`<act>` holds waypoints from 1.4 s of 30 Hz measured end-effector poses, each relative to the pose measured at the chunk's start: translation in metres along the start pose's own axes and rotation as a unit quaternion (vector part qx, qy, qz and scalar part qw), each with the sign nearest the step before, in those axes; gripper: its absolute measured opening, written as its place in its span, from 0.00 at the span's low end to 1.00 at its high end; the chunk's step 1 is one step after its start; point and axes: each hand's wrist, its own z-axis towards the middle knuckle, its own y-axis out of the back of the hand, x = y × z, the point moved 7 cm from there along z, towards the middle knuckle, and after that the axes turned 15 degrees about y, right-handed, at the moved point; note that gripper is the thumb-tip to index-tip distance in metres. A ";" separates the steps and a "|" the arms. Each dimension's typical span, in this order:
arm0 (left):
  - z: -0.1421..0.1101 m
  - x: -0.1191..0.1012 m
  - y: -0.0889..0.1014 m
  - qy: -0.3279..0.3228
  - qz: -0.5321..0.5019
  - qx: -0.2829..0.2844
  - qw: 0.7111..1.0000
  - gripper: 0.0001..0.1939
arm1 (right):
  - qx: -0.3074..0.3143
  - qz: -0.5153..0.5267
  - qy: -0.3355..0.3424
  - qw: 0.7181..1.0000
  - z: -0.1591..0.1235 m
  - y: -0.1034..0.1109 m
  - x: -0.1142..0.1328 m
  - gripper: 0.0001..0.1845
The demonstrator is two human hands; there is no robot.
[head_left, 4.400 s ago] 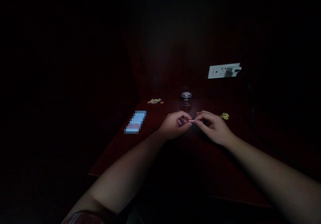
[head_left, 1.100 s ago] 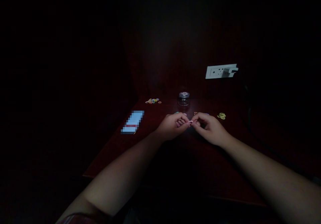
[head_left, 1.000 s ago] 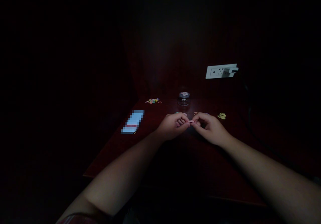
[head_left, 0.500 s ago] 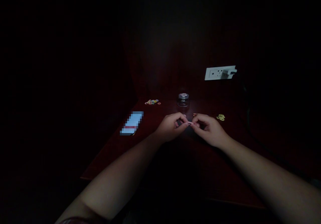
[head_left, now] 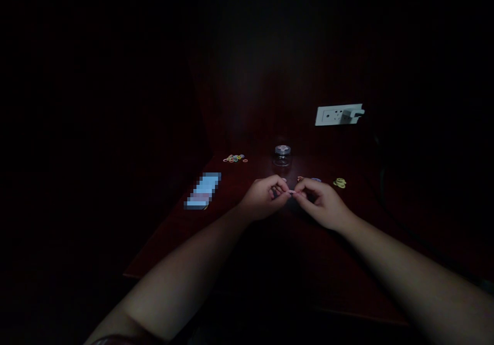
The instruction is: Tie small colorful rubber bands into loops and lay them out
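Observation:
Between my two hands is a small pale pink elastic band (head_left: 292, 192), pinched at both ends by fingertips. My left hand (head_left: 266, 195) grips its left end with thumb and forefinger. My right hand (head_left: 322, 202) holds the right end the same way. Just behind the right hand, reddish bands (head_left: 300, 179) and bluish bands (head_left: 316, 179) lie partly hidden by the fingers. A pile of yellow bands (head_left: 340, 183) lies to the right of that hand. A mixed pile of coloured bands (head_left: 234, 158) rests farther back on the left.
A clear lidded jar (head_left: 282, 156) stands behind my hands on the dark red table (head_left: 173, 247). On the left lies a phone (head_left: 203, 190) with a blurred lit screen. A white wall socket (head_left: 338, 114) with a plug in it is at the back right. Surroundings are very dark.
Both hands stay in nearly the same place, still pinching the pink band. The right fingers have shifted slightly, and bluish bands behind them now show. The view has tilted a little.

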 end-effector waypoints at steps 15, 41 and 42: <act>0.001 0.004 -0.003 0.018 0.025 0.035 0.999 0.09 | -0.053 -0.046 -0.037 0.997 -0.004 0.017 -0.011 0.07; -0.005 -0.004 -0.009 0.015 0.012 0.073 0.997 0.11 | 0.004 0.019 -0.037 0.999 0.000 0.008 0.000 0.07; -0.005 -0.003 -0.010 0.018 0.009 0.083 0.996 0.11 | -0.007 0.018 -0.038 0.999 0.000 0.011 0.000 0.07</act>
